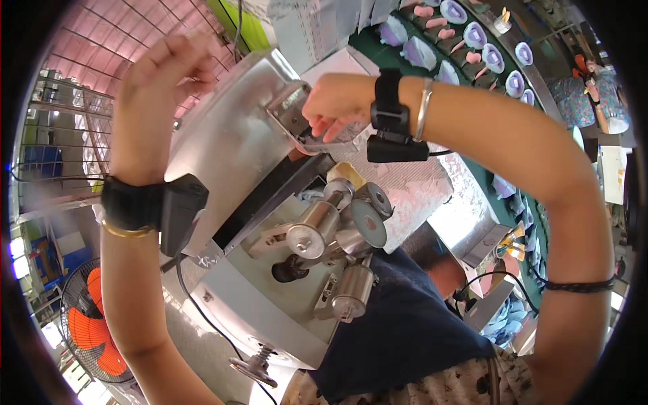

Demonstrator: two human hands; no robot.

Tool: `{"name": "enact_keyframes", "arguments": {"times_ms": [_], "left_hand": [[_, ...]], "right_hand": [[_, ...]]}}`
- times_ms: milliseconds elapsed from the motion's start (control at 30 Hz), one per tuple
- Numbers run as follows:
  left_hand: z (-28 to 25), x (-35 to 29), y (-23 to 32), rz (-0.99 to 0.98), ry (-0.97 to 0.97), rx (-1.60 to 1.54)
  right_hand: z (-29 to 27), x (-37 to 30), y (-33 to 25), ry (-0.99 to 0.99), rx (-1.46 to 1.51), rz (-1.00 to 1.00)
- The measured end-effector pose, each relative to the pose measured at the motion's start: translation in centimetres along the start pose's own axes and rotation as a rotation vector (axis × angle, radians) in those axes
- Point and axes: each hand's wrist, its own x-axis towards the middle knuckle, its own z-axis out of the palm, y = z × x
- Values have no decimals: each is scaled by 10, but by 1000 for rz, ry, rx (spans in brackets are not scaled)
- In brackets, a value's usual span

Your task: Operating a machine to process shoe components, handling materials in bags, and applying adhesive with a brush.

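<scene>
My left hand [158, 77] is raised at the upper left, in front of a wire grid, with its fingers bent inward; anything between them is too small to make out. My right hand [341, 104] hangs over a small metal tray [287, 115] on top of the machine. Its fingers curl down toward the tray, and their tips are partly hidden. Between my arms stands the grey metal machine [250, 310], with several shiny rollers [307, 239] and a dark-rimmed disc wheel [368, 223]. A black band with a box is strapped on each wrist.
A green conveyor belt [432, 74] bearing white-purple cupped pieces and pink pieces runs along the right. An orange-bladed fan [91, 327] stands at the lower left. Dark blue cloth [398, 324] covers my lap. Another person [590, 101] is at the far right. Cables hang near both wrists.
</scene>
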Motion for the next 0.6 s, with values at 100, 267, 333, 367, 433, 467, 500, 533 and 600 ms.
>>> {"name": "enact_keyframes", "arguments": {"times_ms": [100,267,333,367,433,467,500,533,600], "left_hand": [[-17,1,37,79,27,-133],[-23,-15,57,189,-16,-130],[-15,-19,43,93,83,50],[-8,-18,39,70,-32,78],[4,-21,34,-44,-152,127],[3,-18,23,-61,-249,168],[7,-15,15,-64,-265,196],[13,-10,6,-131,-293,229],[32,0,-3,-210,-336,300]], "right_hand": [[4,-4,-10,82,-1,-18],[1,-48,-22,205,17,-290],[2,-73,-12,206,79,-401],[1,-86,-4,220,98,-444],[-2,-112,24,249,135,-546],[-2,-126,41,282,164,-555],[-5,-138,61,314,197,-557],[-9,-150,82,354,260,-517],[-17,-168,129,438,390,-448]]}}
